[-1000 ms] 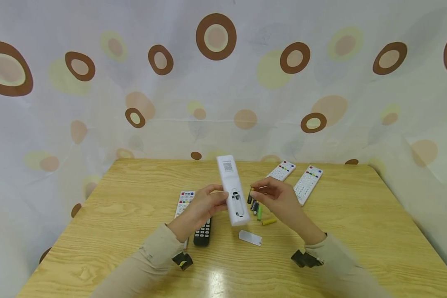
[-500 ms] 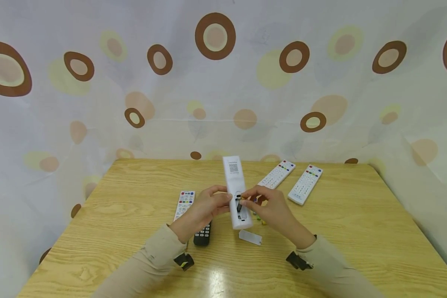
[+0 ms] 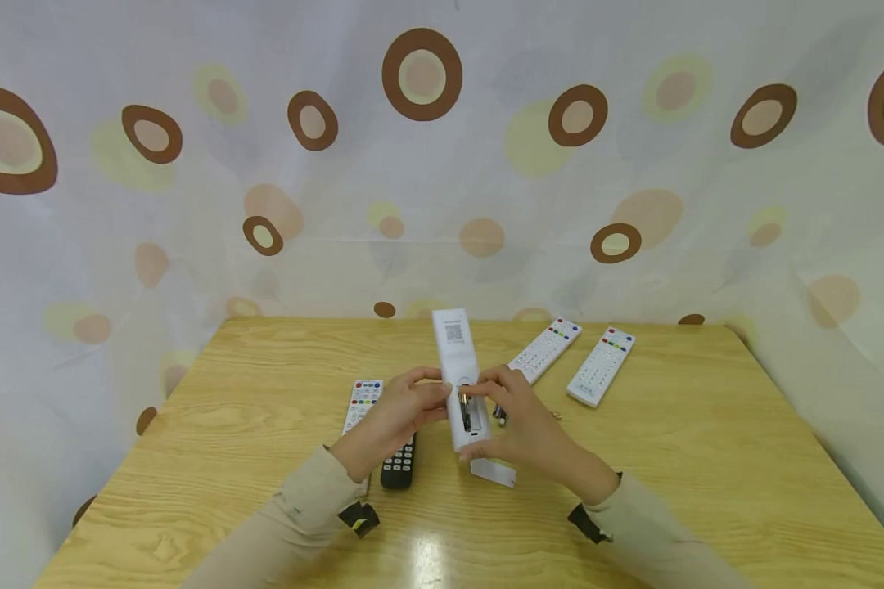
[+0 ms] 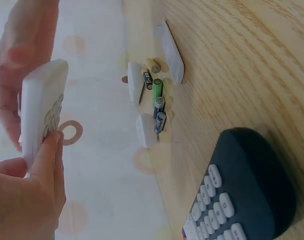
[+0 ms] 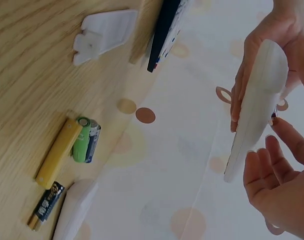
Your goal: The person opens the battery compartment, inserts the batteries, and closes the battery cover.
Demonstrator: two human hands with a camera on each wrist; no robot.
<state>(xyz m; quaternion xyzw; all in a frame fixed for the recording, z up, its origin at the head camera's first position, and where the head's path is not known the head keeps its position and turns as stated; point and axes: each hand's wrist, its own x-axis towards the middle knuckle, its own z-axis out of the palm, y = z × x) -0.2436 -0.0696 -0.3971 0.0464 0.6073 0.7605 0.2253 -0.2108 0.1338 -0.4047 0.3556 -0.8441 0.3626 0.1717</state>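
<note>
My left hand [image 3: 405,409] grips the side of a white remote control [image 3: 455,352], its back turned up and its battery compartment uncovered. A black-and-gold battery [image 3: 465,413] lies along the left side of that compartment. My right hand [image 3: 523,429] has a fingertip against the battery's upper end, while its thumb touches the remote's lower end. In the right wrist view the remote [image 5: 259,95] is edge-on and mostly hides the battery. Its white battery cover [image 3: 495,472] lies on the table below the hands.
To the left lie a black remote [image 3: 398,466] and a white remote [image 3: 361,401]. Two white remotes, one nearer [image 3: 545,352] and one farther right [image 3: 602,366], lie behind my right hand. Loose batteries include a yellow one [image 5: 59,152], a green one [image 5: 82,140] and a black-and-gold one [image 5: 44,206].
My right hand has carried the black-and-gold battery from the loose batteries left to the remote. The battery now lies in the compartment, and the pinch on it has loosened.
</note>
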